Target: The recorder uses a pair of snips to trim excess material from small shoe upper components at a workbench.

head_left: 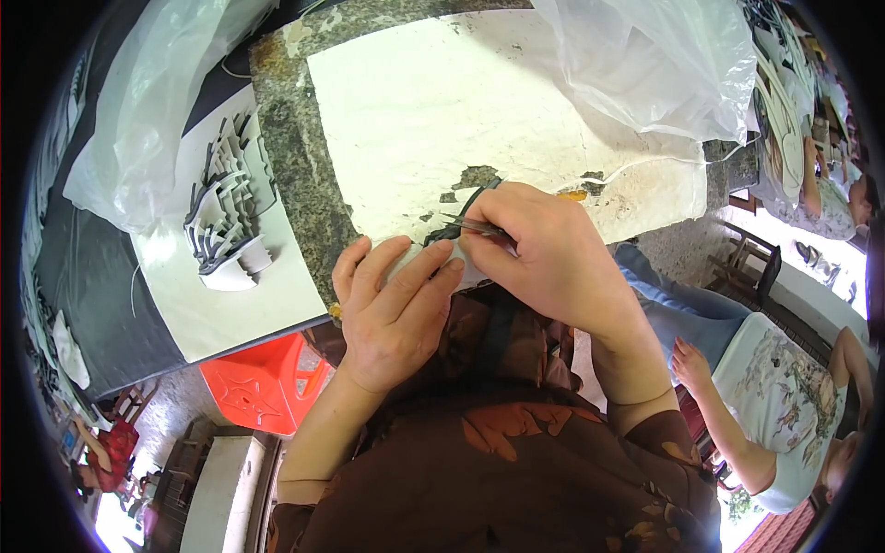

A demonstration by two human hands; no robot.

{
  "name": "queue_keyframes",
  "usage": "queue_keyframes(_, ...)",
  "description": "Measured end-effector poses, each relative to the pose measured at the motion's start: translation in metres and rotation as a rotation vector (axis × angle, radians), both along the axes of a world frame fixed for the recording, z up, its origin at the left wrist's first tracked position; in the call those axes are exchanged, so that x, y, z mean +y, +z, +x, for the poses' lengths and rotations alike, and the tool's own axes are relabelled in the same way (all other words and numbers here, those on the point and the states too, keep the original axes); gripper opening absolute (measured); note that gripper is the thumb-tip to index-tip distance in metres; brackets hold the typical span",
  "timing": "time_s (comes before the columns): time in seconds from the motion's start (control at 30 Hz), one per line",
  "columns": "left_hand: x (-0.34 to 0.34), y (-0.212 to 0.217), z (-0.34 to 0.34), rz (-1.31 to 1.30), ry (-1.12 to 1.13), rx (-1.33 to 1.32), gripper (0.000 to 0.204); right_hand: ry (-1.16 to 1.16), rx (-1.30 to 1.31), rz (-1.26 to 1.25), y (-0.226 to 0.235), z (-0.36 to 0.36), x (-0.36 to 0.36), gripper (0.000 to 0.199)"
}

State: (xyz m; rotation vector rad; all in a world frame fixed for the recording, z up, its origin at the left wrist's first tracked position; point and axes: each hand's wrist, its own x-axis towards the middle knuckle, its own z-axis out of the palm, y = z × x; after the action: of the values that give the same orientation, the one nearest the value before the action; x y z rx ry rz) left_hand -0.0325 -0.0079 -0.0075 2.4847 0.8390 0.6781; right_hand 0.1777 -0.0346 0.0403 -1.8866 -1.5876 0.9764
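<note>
My right hand is closed around a pair of dark pointed metal tweezers, their tips aimed left. Under my left hand, whose fingers are bent and slightly apart, a small white piece with a black edge is pinned at the near edge of the work surface. The tweezers' tips hover close above its black edging, or touch it; I cannot tell which. My fingers hide most of the piece.
A worn white sheet covers a stone slab. To the left, stacked white black-edged pieces lie on white board. Clear plastic bags lie at far left and far right. A red stool stands below; a person sits at right.
</note>
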Motion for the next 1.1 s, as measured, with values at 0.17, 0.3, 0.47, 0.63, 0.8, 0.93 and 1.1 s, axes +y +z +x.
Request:
queue_keyframes(0.17, 0.002, 0.003, 0.001, -0.035, -0.009, -0.002, 0.031, -0.041, 0.0, 0.007, 0.009, 0.011, 0.002, 0.01)
queue_keyframes(0.3, 0.002, 0.004, 0.002, -0.049, -0.011, -0.008, 0.033, -0.053, -0.041, -0.025, 0.006, 0.016, 0.005, 0.013)
queue_keyframes(0.47, 0.001, 0.007, 0.009, -0.062, 0.036, 0.006, 0.044, -0.076, -0.045, -0.033, 0.003, 0.015, 0.006, 0.015)
queue_keyframes(0.63, 0.002, 0.012, 0.012, -0.073, 0.028, 0.038, 0.046, -0.09, -0.033, -0.044, 0.002, 0.017, 0.006, 0.017)
queue_keyframes(0.8, 0.004, 0.018, 0.014, -0.064, 0.017, 0.057, 0.045, -0.074, -0.022, -0.048, 0.003, 0.018, 0.007, 0.017)
queue_keyframes(0.93, 0.005, 0.023, 0.018, -0.032, -0.007, 0.089, 0.046, -0.086, 0.051, -0.09, 0.006, 0.024, 0.007, 0.017)
queue_keyframes(1.1, 0.006, 0.024, 0.02, -0.017, -0.027, 0.11, 0.049, -0.127, 0.089, -0.152, 0.012, 0.028, 0.011, 0.018)
